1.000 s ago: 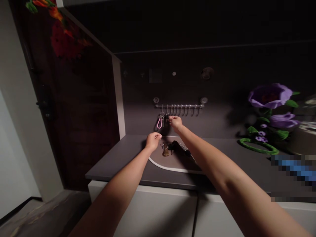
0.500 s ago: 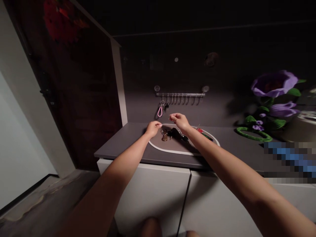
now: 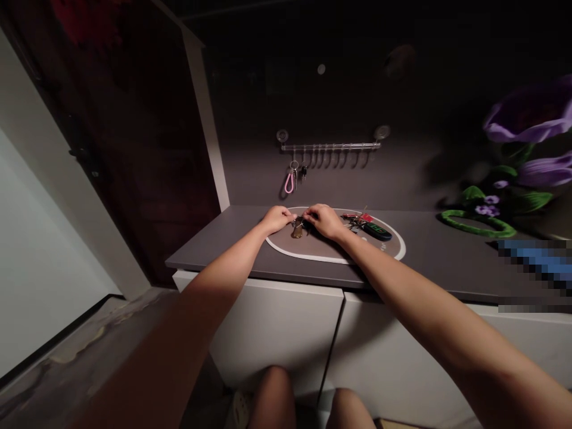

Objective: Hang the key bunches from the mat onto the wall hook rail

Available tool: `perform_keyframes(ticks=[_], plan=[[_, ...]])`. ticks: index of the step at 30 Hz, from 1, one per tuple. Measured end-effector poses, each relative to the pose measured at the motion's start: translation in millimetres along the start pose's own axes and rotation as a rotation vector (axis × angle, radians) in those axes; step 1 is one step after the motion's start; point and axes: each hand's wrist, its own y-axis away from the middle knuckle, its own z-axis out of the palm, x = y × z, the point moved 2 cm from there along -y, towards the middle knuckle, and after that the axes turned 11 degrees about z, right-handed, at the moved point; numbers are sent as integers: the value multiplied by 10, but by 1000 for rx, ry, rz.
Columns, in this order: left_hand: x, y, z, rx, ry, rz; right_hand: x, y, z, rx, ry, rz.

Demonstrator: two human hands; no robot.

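Note:
My left hand is at the left part of an oval mat with a pale rim. Its thumb and forefinger are pinched at the ring of a key bunch with a brown fob, which lies on the mat. My right hand is just to the right, palm down, its fingertips closed together beside the same bunch. Whatever those fingertips hold is too small and dark to make out. Right of this hand lie more keys, a red tag and a dark oblong item with green markings.
On the wall behind, a clear hook rail carries a key ring with a pink loop and a small dark key. Purple artificial flowers and a green ring stand at the right. White cabinet doors are below the counter.
Both hands have come down onto the mat, to the keys. My right hand was raised above it with fingertips pinched. The view has tilted downward.

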Motion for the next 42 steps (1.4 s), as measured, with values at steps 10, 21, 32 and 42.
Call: perform_keyframes(ticks=[10,21,32,42], plan=[[8,-34,35,-31,11,-4,29,-35,50,-11,136,-17],[26,-52,-7,8,239,22,-30,-27,16,-46,236,-15],[78,-75,-24,53,646,-37,-45,-6,4,-39,269,-6],[132,-67,-60,87,866,-41,-107,-7,-38,79,108,5]])
